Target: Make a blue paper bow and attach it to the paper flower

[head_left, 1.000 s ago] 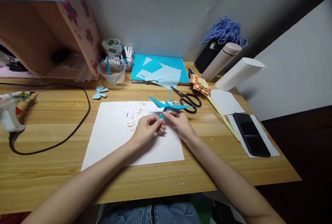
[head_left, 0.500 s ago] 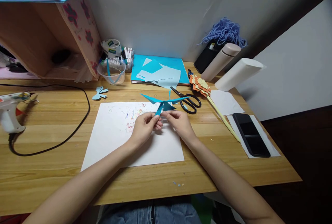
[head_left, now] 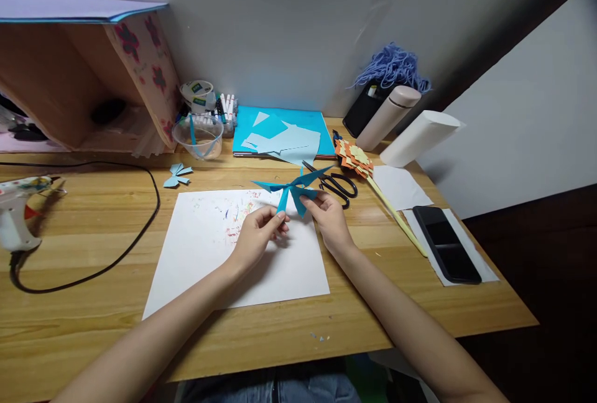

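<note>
A folded blue paper bow [head_left: 289,188] hangs above a white sheet, its pointed loops spread to both sides and two tails hanging down. My left hand [head_left: 261,229] pinches the left tail between thumb and fingers. Round the right tail and lower right edge, my right hand [head_left: 328,217] is closed with thumb and fingers. Beneath lies the white paper sheet [head_left: 186,266], marked with coloured smudges. Black-handled scissors [head_left: 342,186] rest just behind my right hand, partly covered by the bow. A smaller light-blue paper bow [head_left: 177,175] lies to the left.
A hot glue gun [head_left: 18,213] with a black cord is at the left. Behind stand a clear plastic cup [head_left: 198,138] and a blue folder [head_left: 303,118] with paper scraps. A paper flower [head_left: 357,157], a phone [head_left: 448,244] and a bottle [head_left: 389,117] are on the right.
My right hand has shifted from the bow's middle out to its right tail, which now spreads away from the left one. The bow's right loop has tilted upward.
</note>
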{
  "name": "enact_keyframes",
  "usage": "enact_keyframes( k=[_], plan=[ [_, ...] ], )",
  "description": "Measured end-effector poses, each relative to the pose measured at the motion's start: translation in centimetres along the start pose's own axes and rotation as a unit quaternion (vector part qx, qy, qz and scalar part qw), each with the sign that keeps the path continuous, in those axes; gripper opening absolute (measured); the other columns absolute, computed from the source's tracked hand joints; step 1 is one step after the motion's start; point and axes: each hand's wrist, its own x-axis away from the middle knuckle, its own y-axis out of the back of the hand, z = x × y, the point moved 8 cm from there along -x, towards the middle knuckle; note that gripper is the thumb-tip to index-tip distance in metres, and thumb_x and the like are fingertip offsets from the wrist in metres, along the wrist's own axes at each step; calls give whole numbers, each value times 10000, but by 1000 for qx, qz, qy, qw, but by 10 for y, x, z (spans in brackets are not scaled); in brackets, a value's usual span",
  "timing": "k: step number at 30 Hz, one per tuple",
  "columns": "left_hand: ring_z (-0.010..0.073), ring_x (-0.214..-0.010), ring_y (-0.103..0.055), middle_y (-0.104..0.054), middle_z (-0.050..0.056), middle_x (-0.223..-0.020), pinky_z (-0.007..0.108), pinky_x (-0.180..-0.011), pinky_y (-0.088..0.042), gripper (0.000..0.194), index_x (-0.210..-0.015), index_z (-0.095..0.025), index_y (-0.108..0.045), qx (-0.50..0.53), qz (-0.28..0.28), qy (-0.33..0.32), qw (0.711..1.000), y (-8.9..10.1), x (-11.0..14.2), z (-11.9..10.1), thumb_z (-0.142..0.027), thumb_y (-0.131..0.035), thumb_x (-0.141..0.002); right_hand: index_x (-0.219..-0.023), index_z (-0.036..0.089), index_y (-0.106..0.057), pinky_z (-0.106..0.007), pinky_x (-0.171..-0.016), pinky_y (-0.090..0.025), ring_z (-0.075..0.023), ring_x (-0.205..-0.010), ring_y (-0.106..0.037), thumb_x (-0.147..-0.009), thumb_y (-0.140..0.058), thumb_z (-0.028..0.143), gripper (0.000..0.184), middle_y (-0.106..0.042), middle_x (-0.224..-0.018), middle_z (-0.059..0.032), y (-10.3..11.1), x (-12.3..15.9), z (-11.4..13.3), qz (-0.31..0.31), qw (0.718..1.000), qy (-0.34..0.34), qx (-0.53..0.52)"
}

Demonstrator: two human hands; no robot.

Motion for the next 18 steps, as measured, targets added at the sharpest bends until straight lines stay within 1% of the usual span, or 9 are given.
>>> enact_keyframes(
  k=[2,4,7,9,11,14,18],
  plan=[
    [99,-565,-540,-588,5,-647,191,-478,-388,301,-737,-146,-599,-40,-9,-21,999,1,0,-1,-443,-595,-786,-871,170,-647,-307,-779,-495,-184,-812,-655,-649,-745,367,313,-705,-854,-54,-4,1,-3,22,999,-33,-30],
    [113,-607,-549,-612,16,-706,197,-491,-393,305,-798,-153,-615,-51,-25,-26,998,3,-1,-1,-456,-591,-784,-880,166,-653,-309,-751,-511,-185,-766,-665,-631,-758,377,343,-710,-829,-54,-10,5,-5,52,995,-67,-48],
    [154,-750,-595,-672,59,-838,233,-633,-446,333,-889,-147,-653,-32,-54,-16,998,7,-2,-1,-449,-628,-752,-887,163,-660,-321,-731,-528,-188,-729,-669,-602,-775,395,385,-714,-819,-55,-18,11,-10,84,989,-110,-57],
    [166,-783,-607,-687,68,-839,252,-703,-447,333,-875,-141,-674,-15,-76,1,997,10,-3,0,-436,-661,-723,-886,161,-657,-326,-721,-533,-189,-717,-670,-595,-778,402,397,-715,-814,-58,-22,15,-14,98,985,-130,-54],
    [161,-757,-610,-688,59,-790,253,-700,-446,310,-817,-143,-686,1,-102,20,995,14,-2,2,-428,-686,-696,-861,159,-652,-313,-711,-530,-188,-721,-670,-588,-785,394,384,-713,-796,-55,-23,17,-16,103,985,-135,-43],
    [150,-730,-613,-686,45,-752,248,-694,-450,272,-767,-150,-692,25,-139,28,990,20,0,5,-407,-707,-678,-822,161,-648,-276,-684,-519,-174,-717,-663,-584,-790,378,352,-704,-756,-39,-23,18,-16,107,987,-121,-22],
    [157,-733,-627,-701,53,-747,263,-719,-467,259,-764,-141,-700,40,-159,28,986,24,0,9,-387,-707,-684,-752,165,-656,-233,-557,-495,-118,-571,-605,-627,-748,424,301,-669,-672,-9,-18,14,-11,83,991,-105,2]
  ],
)
